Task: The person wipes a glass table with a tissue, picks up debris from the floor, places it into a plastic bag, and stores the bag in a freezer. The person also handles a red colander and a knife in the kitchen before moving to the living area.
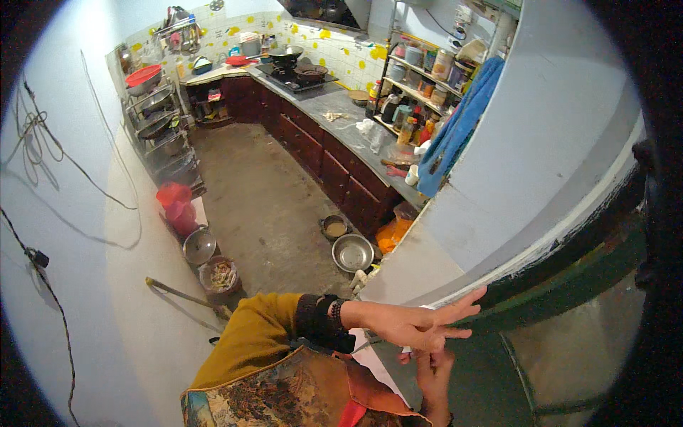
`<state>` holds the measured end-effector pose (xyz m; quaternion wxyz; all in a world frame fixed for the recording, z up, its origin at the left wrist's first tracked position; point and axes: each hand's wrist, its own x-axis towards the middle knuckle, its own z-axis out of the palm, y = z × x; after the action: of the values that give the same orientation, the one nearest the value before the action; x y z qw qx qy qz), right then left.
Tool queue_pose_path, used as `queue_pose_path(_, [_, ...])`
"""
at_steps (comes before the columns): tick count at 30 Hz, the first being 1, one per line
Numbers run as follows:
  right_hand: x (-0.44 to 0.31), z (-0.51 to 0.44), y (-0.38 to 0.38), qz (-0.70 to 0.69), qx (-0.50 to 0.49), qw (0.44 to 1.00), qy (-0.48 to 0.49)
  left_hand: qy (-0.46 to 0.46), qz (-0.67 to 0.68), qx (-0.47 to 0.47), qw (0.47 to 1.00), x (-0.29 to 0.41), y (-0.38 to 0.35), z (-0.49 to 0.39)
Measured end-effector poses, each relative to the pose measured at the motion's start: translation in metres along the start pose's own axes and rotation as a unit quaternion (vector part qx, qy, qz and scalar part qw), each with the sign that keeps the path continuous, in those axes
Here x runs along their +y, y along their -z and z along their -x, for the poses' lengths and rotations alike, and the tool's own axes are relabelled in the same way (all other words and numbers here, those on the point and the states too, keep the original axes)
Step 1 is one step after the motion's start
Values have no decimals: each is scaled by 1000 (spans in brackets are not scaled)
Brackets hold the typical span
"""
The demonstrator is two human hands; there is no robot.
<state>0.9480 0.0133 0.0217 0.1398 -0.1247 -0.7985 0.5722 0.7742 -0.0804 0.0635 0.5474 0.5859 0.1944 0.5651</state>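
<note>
My left hand, below a mustard sleeve and a dark beaded bracelet, is stretched to the right with some fingers spread. Just beneath it, my right hand has bent fingers that meet or overlap the left hand's fingertips. A small white thing shows beside the fingers; its kind and which hand holds it are unclear. Both hands are near the edge of a wall, above a dark green surface. A patterned apron covers my front.
Steel bowl and pot stand on the floor beside an orange bag. Along the left wall are a waste bin, a stick and a dish rack. A grey counter carries a stove; a blue towel hangs right.
</note>
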Motion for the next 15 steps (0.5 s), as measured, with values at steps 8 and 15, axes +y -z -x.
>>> queue_pose_path(8, [-31,3,19,98,157,982,39,104,-151,65,981,30,19,23])
queue_pose_path(15, [-52,-6,-6,92,-9,985,148,173,-378,-161,895,-19,-1,8])
